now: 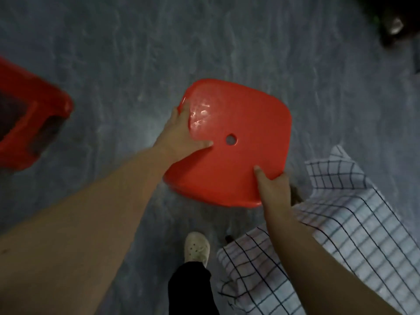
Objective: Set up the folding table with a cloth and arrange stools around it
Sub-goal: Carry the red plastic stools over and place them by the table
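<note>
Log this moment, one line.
left hand, right hand: grip red stool | checked cloth: draped, right | second red stool: far left

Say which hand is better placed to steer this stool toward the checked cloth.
Probably the right hand: it grips the stool at the corner nearest the cloth; the left hand holds the opposite side.

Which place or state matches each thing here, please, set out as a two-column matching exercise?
1 red square plastic stool with a holed seat
2 second red plastic stool
3 white cloth with dark checks
4 pale perforated shoe

A left edge of view
B draped, lower right
C on the grey floor, bottom centre
D gripped by left hand and right hand

Pairs: 1-D, 2-A, 3-B, 4-C
</note>
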The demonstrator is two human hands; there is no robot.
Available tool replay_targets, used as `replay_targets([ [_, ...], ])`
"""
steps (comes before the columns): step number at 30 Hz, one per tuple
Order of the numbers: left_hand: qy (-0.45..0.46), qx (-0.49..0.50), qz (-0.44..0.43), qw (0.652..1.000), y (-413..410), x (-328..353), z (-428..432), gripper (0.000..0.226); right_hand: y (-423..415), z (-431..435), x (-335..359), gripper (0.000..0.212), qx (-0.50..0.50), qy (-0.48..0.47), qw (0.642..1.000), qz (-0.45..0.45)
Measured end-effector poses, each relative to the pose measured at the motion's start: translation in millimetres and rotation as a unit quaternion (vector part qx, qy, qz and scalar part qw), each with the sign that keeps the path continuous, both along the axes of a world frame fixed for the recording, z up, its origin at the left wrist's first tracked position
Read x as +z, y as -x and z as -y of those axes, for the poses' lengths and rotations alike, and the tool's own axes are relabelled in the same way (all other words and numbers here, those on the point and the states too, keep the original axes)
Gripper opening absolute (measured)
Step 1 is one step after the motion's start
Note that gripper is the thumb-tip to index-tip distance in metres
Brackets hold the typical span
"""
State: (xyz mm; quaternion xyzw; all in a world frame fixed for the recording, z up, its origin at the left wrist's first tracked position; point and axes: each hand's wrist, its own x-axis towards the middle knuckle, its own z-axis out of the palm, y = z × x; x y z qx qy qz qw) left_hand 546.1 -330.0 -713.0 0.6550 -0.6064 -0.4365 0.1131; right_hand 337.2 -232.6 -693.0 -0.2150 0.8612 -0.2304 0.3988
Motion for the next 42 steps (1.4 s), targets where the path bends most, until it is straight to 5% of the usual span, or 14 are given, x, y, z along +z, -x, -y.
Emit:
replay_targets([
  [10,0.023,-0.308,0.074,0.948,100.4,-10.1,33.8,0.127,14.1,-66.4,-17.7,0.067,-0.200,-0.031,0.979,-0.025],
  [18,0.063,-0.315,0.079,0.944,-20.9,-4.7,39.0,0.101,-44.8,-18.3,7.3,0.083,-0.080,-0.043,0.971,-0.222],
  [21,0.094,-0.261,0.133,0.952,-148.9,15.3,49.9,0.090,-132.5,44.1,20.0,0.075,0.025,0.011,0.969,-0.245],
  [26,0.098,-0.083,0.222,0.967,-405.8,56.9,73.6,0.083,-363.9,152.5,28.0,0.071,0.193,0.088,0.964,-0.160],
  [32,0.074,0.199,0.286,0.934,-648.8,75.6,33.3,0.086,-655.3,223.5,44.0,0.074,0.434,0.163,0.885,-0.049],
  [37,-0.026,0.374,0.230,0.898,-744.1,44.5,-11.3,0.090,-793.4,243.5,15.3,0.085,0.572,0.175,0.800,-0.048],
  [42,-0.054,0.409,0.150,0.899,-758.9,8.5,-9.0,0.106,-832.7,289.2,-19.1,0.103,0.618,0.175,0.748,-0.167],
])
